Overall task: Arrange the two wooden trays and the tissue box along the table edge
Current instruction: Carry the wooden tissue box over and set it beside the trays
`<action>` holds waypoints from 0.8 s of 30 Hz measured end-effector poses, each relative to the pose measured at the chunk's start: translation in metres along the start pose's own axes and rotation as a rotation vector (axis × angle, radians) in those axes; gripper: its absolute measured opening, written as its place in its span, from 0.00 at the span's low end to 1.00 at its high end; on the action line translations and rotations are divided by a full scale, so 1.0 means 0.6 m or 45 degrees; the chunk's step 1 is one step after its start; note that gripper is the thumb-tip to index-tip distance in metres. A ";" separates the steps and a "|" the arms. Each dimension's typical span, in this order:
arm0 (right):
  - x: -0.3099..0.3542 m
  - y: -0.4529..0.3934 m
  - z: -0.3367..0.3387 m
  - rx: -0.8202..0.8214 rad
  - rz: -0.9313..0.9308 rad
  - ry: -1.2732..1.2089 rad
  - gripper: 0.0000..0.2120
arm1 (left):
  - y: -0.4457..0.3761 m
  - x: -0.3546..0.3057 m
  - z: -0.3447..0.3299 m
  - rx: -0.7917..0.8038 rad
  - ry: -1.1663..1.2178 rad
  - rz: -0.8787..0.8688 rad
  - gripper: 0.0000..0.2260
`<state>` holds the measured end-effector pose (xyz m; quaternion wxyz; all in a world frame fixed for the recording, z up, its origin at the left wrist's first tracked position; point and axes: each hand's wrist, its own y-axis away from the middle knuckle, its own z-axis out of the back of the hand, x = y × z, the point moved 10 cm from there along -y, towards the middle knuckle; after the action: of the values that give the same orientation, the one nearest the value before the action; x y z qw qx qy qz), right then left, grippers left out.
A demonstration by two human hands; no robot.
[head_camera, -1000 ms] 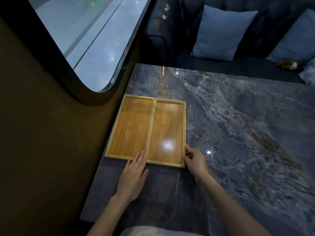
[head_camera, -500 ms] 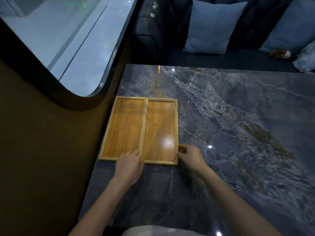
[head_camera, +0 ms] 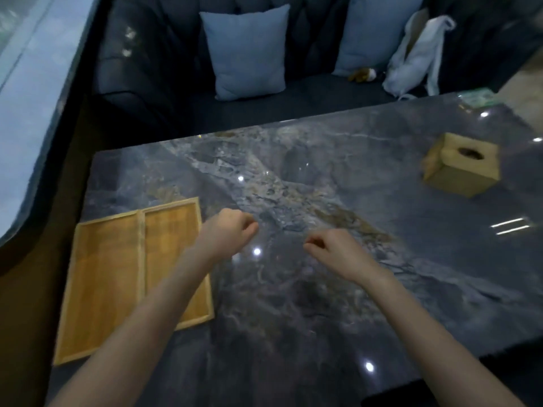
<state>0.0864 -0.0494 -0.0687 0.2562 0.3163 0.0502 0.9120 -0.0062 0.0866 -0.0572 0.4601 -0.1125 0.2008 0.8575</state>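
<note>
Two wooden trays lie side by side along the left edge of the dark marble table (head_camera: 323, 289): the left tray (head_camera: 102, 286) by the wall, the right tray (head_camera: 173, 248) touching it. A wooden cube tissue box (head_camera: 462, 165) with a round top hole stands far right on the table. My left hand (head_camera: 229, 230) hovers just right of the trays, fingers loosely curled, holding nothing. My right hand (head_camera: 335, 251) hangs over the table's middle, fingers curled, also holding nothing. My left forearm covers part of the right tray.
A dark sofa (head_camera: 176, 107) with two blue cushions (head_camera: 246, 51) runs behind the table. A white bag (head_camera: 417, 54) and a small plush toy (head_camera: 363, 74) lie on its seat. A window (head_camera: 26, 98) and a wall border the left. A greenish packet (head_camera: 477, 98) sits at the far right corner.
Both hands have let go of the trays' near edge and lifted to the right. The view has swung right, bringing the tissue box into sight.
</note>
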 end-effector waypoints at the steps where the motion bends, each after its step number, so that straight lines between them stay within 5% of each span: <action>1: -0.023 0.007 0.032 -0.050 -0.007 0.009 0.08 | -0.024 -0.033 0.005 -0.006 -0.004 -0.018 0.14; 13: -0.387 0.083 0.346 -0.695 -0.278 -0.065 0.07 | -0.297 -0.443 -0.037 -0.124 0.005 -0.333 0.15; 19: -0.562 0.080 0.404 -0.868 -0.480 -0.164 0.11 | -0.389 -0.592 -0.102 -0.251 -0.048 -0.533 0.18; 24: -0.667 0.057 0.402 -0.915 -0.651 -0.315 0.15 | -0.457 -0.647 -0.187 -0.104 0.070 -0.515 0.24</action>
<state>0.4846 -0.2957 -0.0889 0.5706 0.2913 -0.2238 0.7345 0.4374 -0.1167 -0.0768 0.6123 -0.1925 0.1519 0.7517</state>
